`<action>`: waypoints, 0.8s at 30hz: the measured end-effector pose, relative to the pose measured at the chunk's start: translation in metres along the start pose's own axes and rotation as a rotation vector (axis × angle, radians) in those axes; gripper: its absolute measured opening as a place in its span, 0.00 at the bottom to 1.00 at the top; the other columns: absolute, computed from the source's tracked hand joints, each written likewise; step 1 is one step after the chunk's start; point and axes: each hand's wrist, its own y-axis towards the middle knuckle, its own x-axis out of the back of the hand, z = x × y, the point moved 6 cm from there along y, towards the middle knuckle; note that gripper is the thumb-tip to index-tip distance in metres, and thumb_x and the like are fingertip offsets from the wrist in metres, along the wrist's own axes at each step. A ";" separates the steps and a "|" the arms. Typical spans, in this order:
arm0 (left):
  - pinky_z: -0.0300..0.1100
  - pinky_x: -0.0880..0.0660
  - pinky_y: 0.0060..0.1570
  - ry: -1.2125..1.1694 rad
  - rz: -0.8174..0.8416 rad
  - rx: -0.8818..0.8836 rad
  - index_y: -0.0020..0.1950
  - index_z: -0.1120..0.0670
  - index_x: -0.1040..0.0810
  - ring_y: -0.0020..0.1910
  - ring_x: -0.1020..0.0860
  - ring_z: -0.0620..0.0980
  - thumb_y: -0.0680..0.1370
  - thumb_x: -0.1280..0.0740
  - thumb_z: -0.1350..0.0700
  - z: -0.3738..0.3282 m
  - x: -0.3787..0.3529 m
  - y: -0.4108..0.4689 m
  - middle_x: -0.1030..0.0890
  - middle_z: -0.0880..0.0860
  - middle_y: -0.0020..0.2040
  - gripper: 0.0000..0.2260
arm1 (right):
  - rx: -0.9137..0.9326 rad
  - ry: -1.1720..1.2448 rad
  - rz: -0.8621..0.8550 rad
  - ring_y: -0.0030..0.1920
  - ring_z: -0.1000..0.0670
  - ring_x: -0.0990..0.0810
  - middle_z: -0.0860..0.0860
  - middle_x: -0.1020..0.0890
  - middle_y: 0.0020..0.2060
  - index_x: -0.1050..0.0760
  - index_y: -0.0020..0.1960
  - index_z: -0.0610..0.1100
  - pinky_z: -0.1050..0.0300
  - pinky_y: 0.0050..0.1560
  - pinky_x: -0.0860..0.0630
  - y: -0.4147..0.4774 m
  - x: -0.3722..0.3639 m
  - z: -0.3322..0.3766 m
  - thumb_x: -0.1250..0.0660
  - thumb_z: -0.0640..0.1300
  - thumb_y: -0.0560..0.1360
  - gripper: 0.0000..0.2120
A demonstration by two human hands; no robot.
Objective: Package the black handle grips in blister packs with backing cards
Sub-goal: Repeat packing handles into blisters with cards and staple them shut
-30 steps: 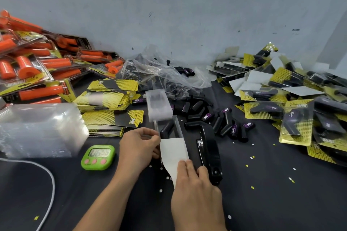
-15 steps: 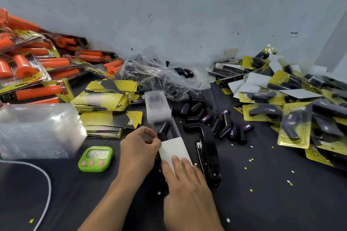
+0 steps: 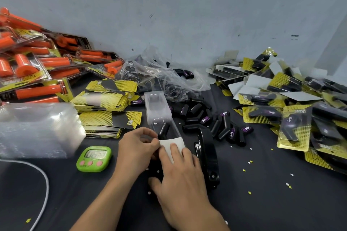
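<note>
A clear blister pack (image 3: 158, 110) lies at the table's middle with a black handle grip (image 3: 163, 130) inside it. A backing card (image 3: 173, 143), white side up, sits partly in the pack's near end. My left hand (image 3: 137, 148) pinches the card's left edge and the pack's rim. My right hand (image 3: 182, 178) lies flat on the card with its fingers pressing it forward. Loose black grips (image 3: 216, 122) lie in a heap just right of the pack. Yellow and black backing cards (image 3: 107, 103) are stacked to the left.
A black stapler (image 3: 207, 154) lies right beside my right hand. A green timer (image 3: 93, 158) and a stack of empty clear blisters (image 3: 37, 129) sit at the left, with a white cable (image 3: 44, 180). Orange grip packs (image 3: 33, 69) pile far left, finished black packs (image 3: 293, 118) far right.
My right hand has pushed the white card forward, deeper into the blister pack, so less of the card shows. My left hand stays at the pack's near left corner.
</note>
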 end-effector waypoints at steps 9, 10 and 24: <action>0.41 0.25 0.26 -0.196 0.099 0.079 0.41 0.58 0.17 0.25 0.22 0.51 0.74 0.29 0.68 0.008 -0.001 0.004 0.17 0.57 0.32 0.07 | -0.002 0.285 0.021 0.82 0.50 0.60 0.52 0.56 0.83 0.50 0.81 0.60 0.49 0.82 0.56 0.006 -0.003 -0.013 0.37 0.56 0.78 0.36; 0.41 0.25 0.26 -0.213 0.105 0.088 0.41 0.58 0.17 0.25 0.23 0.52 0.73 0.29 0.69 0.009 -0.001 0.005 0.17 0.58 0.31 0.07 | -0.007 0.314 0.024 0.82 0.51 0.61 0.53 0.58 0.83 0.51 0.81 0.62 0.51 0.82 0.56 0.006 -0.004 -0.015 0.37 0.57 0.77 0.37; 0.37 0.28 0.24 -0.322 0.121 0.147 0.44 0.59 0.15 0.25 0.25 0.50 0.73 0.29 0.70 0.011 0.003 0.007 0.19 0.58 0.30 0.07 | -0.024 0.462 -0.007 0.78 0.59 0.48 0.58 0.42 0.80 0.43 0.78 0.65 0.55 0.80 0.46 0.003 0.004 -0.021 0.38 0.51 0.70 0.38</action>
